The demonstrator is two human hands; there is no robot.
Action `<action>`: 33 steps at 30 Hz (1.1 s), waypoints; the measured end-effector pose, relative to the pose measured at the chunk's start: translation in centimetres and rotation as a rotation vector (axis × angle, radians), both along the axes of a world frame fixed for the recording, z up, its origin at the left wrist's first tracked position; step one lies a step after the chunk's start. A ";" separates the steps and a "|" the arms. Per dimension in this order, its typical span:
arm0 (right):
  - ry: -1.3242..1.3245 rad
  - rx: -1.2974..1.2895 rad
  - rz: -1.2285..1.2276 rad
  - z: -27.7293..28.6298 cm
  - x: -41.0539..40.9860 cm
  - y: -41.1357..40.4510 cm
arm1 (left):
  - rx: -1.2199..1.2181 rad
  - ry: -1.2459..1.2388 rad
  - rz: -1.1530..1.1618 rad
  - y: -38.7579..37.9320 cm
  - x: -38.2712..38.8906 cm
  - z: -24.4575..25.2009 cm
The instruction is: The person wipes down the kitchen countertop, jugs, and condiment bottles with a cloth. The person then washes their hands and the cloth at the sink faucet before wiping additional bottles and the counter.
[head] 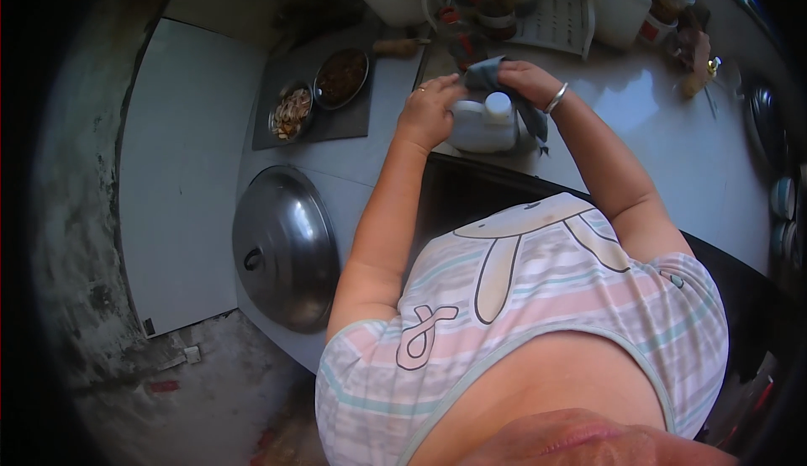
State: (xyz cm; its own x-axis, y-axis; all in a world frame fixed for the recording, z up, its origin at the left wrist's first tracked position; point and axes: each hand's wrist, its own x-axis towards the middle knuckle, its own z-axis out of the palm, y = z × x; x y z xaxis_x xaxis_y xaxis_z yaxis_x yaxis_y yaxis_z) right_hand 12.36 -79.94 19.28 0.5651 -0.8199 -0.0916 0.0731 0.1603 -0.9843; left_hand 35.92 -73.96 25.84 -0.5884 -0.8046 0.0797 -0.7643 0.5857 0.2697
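Observation:
A grey-blue cloth [484, 75] is bunched in my right hand [528, 83], which wears a silver bangle at the wrist. Part of a dark cloth hangs down on the right side of a whitish plastic jug [482, 132] with a white screw cap. The jug stands on the counter close to its front edge, in front of my body. My left hand [429, 112], with a ring on one finger, is at the left of the jug beside its handle. Its fingertips are blurred, and whether they grip anything is unclear. Behind the cloth stands a red-capped bottle [463, 44].
On the left, a large domed metal lid [287, 248] lies on the counter. A bowl of sliced food [292, 112] and a bowl of dark food [341, 79] sit on a dark board [343, 122]. A white slotted rack [548, 21] and a large plastic container [621, 3] stand behind.

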 end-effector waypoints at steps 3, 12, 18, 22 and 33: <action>0.356 -0.102 0.096 3.5 1.3 2.2 | -0.239 0.233 0.315 1.1 -1.1 -2.7; 0.609 -0.343 0.443 3.8 5.5 0.2 | -0.178 0.377 0.588 2.5 -1.6 -4.2; 0.633 -0.411 0.453 4.6 10.4 -2.3 | -0.310 0.317 0.550 2.5 -1.2 -4.8; 0.604 -0.304 0.446 1.7 10.3 -3.8 | -0.246 0.332 0.609 2.9 -1.4 -4.4; 0.094 0.485 -0.097 -12.9 3.7 2.5 | -0.217 0.298 0.695 2.8 -2.1 -4.4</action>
State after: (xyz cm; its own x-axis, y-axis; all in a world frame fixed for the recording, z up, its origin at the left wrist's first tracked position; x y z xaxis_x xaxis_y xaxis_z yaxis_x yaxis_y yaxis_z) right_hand 16.07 -77.45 6.36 0.4595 -0.7187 -0.5219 0.0247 0.5977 -0.8014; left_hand 33.86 -71.21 21.42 0.1151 -0.9287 0.3526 -0.8880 0.0629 0.4555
